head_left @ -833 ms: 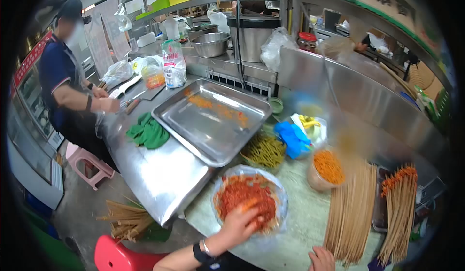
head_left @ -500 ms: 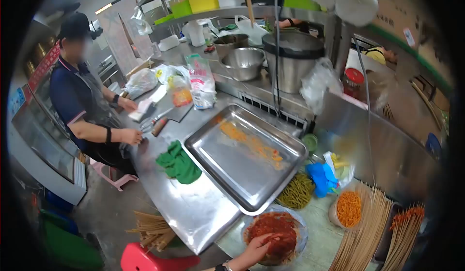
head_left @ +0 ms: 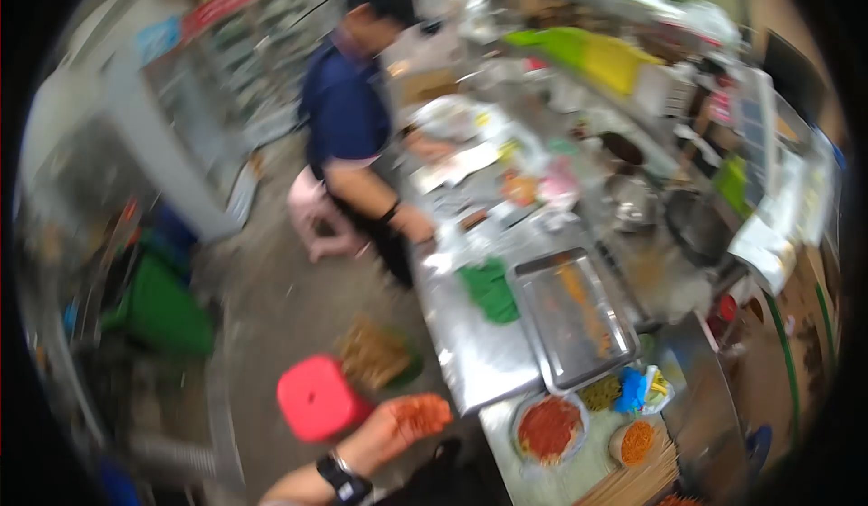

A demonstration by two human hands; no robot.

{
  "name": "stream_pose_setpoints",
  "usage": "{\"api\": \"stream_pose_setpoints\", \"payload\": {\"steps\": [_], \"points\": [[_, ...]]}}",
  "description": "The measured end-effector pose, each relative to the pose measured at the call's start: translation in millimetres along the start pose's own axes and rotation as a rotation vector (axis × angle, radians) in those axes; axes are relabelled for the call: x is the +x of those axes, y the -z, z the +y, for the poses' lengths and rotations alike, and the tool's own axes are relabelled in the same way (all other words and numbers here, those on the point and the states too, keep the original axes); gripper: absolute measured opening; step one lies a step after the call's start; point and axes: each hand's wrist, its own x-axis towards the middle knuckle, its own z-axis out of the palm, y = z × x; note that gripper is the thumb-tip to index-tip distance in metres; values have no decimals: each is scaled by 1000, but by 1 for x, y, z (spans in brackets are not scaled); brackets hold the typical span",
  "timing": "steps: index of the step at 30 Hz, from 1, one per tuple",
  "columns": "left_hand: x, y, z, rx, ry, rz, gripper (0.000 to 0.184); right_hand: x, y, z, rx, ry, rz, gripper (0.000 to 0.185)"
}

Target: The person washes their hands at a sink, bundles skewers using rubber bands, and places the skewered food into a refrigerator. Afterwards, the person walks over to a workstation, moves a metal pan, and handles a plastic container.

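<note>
My left hand (head_left: 405, 423), with a black watch on its wrist, is held to the left of the worktable corner, over the floor. Orange-red paste coats its fingers and palm. The fingers look stretched out, somewhat blurred, and no object shows in them. To its right, apart from it, a bowl of red paste (head_left: 549, 428) stands at the table's near end. Beside the bowl are green beans (head_left: 600, 394), a blue cloth or bag (head_left: 631, 389) and a tub of orange shreds (head_left: 636, 443). My right hand is out of view.
A large metal tray (head_left: 568, 312) with orange residue and a green cloth (head_left: 489, 289) lie on the steel table. Skewers (head_left: 624, 488) are at the lower right. A red stool (head_left: 318, 397) stands near my hand. A co-worker (head_left: 353, 117) works at the table's far left.
My left hand has come out of the paste bowl and moved left, away from the table. The view has swung left, so the table appears farther right.
</note>
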Motion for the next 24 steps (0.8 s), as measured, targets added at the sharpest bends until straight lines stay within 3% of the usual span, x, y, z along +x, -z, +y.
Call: {"api": "stream_pose_setpoints", "payload": {"steps": [4,8,15,21,24], "points": [[-116,28,22,-91,-362,254,39,57,24,-32,141,36,-137,42],[-225,54,0,-221,-641,471,46,98,28,-67,187,74,-246,38],[-335,88,-31,-484,-1119,666,59,150,9,-136,82,173,-425,30],[-378,132,-58,-579,-1334,747,61,201,-40,-229,36,296,-534,24],[-397,168,-63,-641,-1393,736,58,194,-56,-312,-47,311,-499,18]]}}
